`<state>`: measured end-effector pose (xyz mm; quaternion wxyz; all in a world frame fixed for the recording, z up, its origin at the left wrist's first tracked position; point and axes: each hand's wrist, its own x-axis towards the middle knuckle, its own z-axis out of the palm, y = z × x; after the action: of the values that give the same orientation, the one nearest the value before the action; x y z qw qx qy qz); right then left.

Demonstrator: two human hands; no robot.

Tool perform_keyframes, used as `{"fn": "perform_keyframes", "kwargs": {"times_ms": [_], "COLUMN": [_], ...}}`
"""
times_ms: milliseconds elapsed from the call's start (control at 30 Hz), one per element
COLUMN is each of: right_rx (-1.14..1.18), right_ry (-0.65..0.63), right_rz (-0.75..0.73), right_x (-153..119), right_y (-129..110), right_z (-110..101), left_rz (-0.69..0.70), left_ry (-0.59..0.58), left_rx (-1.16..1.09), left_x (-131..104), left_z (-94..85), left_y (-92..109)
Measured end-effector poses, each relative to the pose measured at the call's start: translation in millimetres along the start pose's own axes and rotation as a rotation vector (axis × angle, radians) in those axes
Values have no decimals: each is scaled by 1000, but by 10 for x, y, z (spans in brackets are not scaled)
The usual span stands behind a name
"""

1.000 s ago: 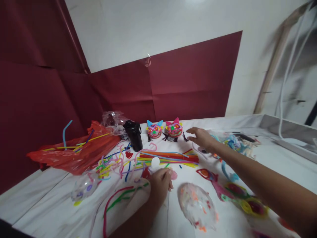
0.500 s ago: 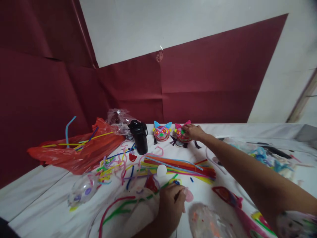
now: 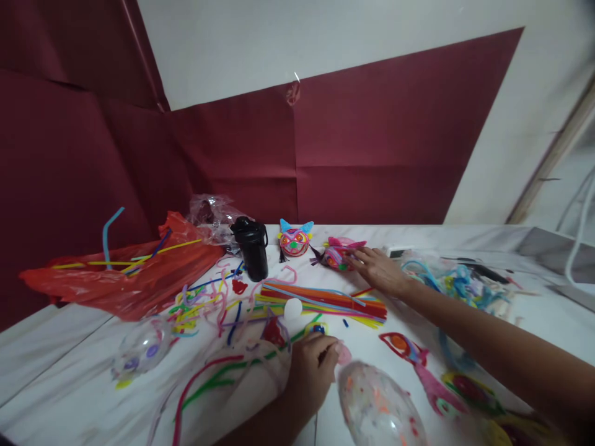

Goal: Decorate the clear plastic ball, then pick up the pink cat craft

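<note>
My right hand [image 3: 379, 271] reaches to the back of the table, fingers stretched out and touching the edge of a pink-eared animal-face ornament [image 3: 335, 255], which lies tipped over with its dark tassel to the left. Beside it a matching blue-eared ornament [image 3: 294, 243] stands upright. Nearer to me, my left hand [image 3: 312, 362] is closed in a pinch low over the table; what its fingers hold is hidden. A pink disc [image 3: 344, 354] shows just beyond its thumb. Close by are a white disc [image 3: 292, 308] and a clear plastic shell with coloured bits [image 3: 379, 402].
Bundled pipe cleaners [image 3: 320, 303] lie mid-table, with loose ones to the left. A black bottle [image 3: 253, 251] stands behind them, near a red plastic bag [image 3: 139, 272]. Another clear shell [image 3: 142, 350] is at left. Red-and-pink fuzzy pieces [image 3: 400, 344] and blue scraps [image 3: 465, 285] lie right.
The pink-eared ornament has gone from upright to tipped over, and my right hand has loosened from its ear and stretched its fingers. My left hand keeps its pinch. The view has shifted slightly.
</note>
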<state>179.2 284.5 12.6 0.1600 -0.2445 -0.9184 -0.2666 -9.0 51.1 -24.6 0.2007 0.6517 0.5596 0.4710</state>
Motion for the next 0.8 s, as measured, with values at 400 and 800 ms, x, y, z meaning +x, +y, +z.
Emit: {"fn": "perform_keyframes", "kwargs": {"times_ms": [400,800], "right_rx": [-8,258], "right_ry": [72,77], "right_rz": [-255,-258], "right_x": [-158,-335], "right_y": [-46,-229], "right_z": [-34,-141], "left_rz": [17,24], "left_ry": [-1,-4], "left_rx": [26,57], "left_x": [7,7], "left_z": [15,21], "left_y": [-42,-45]}}
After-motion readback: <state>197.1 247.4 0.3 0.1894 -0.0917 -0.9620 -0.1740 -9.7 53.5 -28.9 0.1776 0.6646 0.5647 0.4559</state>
